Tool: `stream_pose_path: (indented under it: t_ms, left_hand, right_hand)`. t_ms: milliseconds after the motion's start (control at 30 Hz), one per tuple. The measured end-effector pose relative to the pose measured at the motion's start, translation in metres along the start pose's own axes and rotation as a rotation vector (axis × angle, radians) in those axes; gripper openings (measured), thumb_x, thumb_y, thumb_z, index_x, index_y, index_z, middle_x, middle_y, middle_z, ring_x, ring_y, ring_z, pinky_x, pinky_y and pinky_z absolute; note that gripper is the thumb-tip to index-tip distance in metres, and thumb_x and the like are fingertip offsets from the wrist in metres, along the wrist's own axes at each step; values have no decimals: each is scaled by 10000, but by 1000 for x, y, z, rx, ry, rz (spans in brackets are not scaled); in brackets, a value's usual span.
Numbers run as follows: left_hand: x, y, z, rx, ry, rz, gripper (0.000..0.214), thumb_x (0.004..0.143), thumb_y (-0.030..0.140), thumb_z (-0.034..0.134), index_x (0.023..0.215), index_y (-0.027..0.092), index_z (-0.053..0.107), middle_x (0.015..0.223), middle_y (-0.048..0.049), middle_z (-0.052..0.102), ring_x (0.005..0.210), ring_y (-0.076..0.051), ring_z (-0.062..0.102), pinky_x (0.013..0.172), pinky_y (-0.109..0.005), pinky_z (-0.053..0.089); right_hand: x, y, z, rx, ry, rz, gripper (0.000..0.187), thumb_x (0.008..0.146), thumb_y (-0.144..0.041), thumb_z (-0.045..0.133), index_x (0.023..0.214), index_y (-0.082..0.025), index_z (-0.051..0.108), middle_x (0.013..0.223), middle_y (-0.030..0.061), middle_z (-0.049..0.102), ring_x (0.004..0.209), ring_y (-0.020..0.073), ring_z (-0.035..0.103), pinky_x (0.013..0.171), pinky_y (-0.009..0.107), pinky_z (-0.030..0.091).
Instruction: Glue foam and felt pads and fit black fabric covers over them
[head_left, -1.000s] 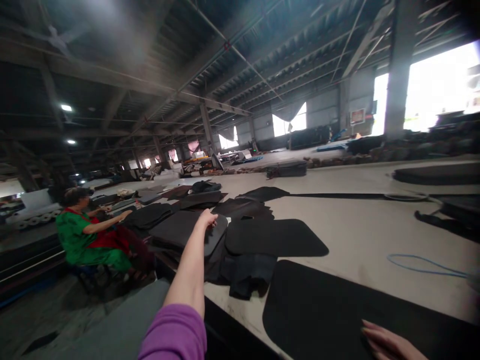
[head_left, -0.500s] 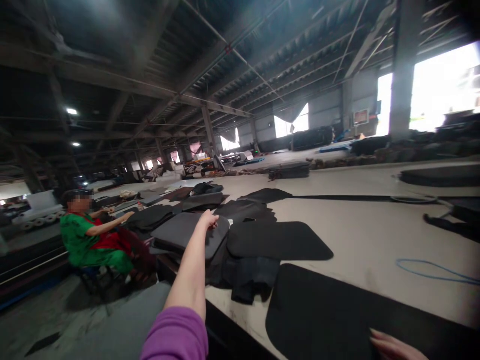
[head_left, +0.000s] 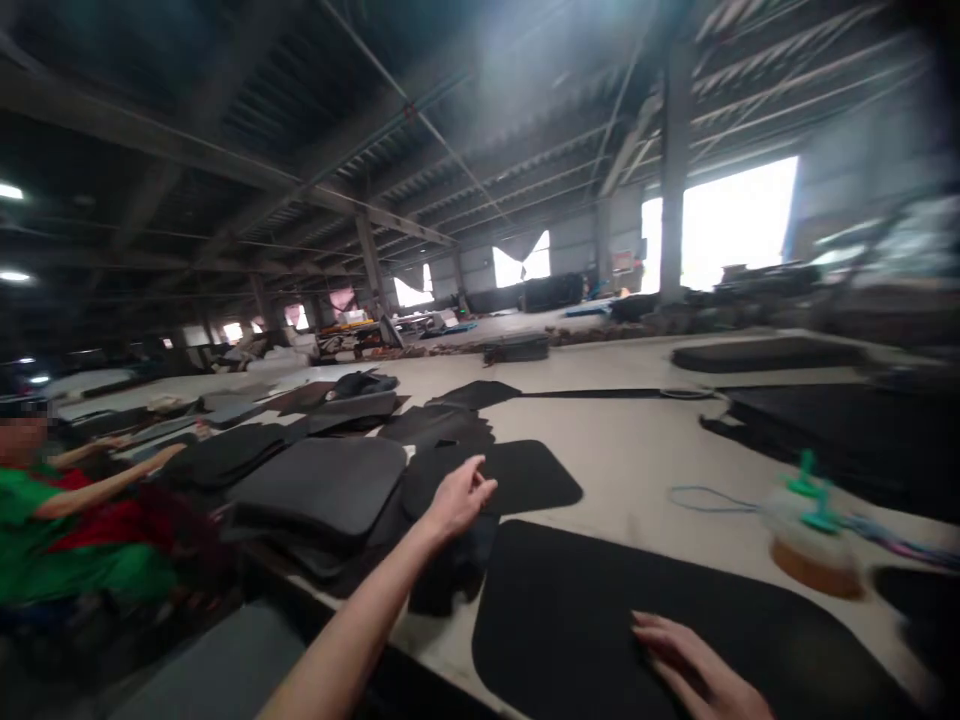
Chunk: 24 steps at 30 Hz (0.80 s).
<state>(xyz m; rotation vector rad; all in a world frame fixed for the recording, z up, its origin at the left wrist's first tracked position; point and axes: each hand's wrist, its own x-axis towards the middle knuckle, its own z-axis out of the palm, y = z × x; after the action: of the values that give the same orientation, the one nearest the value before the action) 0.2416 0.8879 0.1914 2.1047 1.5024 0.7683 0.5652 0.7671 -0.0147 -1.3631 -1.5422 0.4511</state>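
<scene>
My left hand (head_left: 459, 497) hangs in the air with its fingers apart and nothing in it, above crumpled dark fabric (head_left: 450, 570) and beside a stack of grey rounded mats (head_left: 322, 485). My right hand (head_left: 694, 670) lies flat, fingers stretched out, on a large black mat (head_left: 570, 610) at the near edge of the long pale table (head_left: 637, 450). A smaller black mat (head_left: 525, 475) lies just beyond my left hand.
A person in green and red (head_left: 67, 540) sits at the left, arms reaching to other mat piles (head_left: 225, 450). A round tub with a green top (head_left: 810, 530) and a blue cord (head_left: 705, 497) sit on the right. More black sheets (head_left: 840, 420) lie farther right.
My left hand has let go of the grey mat stack and pulled back toward me, fingers opening. The view has swung right, bringing the tub into sight. My right hand shows more on the mat.
</scene>
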Motion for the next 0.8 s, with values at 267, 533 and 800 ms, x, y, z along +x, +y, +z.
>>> stream_pose_path:
  t_ms: [267, 533, 800]
  left_hand:
    - [-64, 14, 139, 365, -488, 591, 624, 968, 570, 380, 1542, 360, 253, 1627, 31, 222, 1504, -204, 219, 1222, -419, 183]
    - [-71, -22, 180, 533, -414, 621, 610, 974, 547, 334, 1541, 398, 168, 1623, 80, 118, 1517, -178, 160, 1228, -393, 151]
    - [-72, -16, 170, 455, -410, 616, 599, 970, 589, 314, 1535, 432, 192, 1624, 101, 129, 1516, -181, 165, 1230, -407, 161]
  right_hand:
    - [-3, -77, -10, 247, -17, 194, 359, 956, -457, 432, 954, -189, 670, 920, 91, 705, 790, 231, 698, 709, 347, 580]
    - [-1, -70, -5, 162, -46, 265, 149, 868, -272, 589, 904, -179, 700, 789, 29, 694, 702, 164, 660, 687, 274, 521]
    - [15, -52, -82, 5, 133, 441, 294, 882, -403, 520, 991, -168, 661, 828, 54, 707, 662, 178, 666, 465, 221, 423]
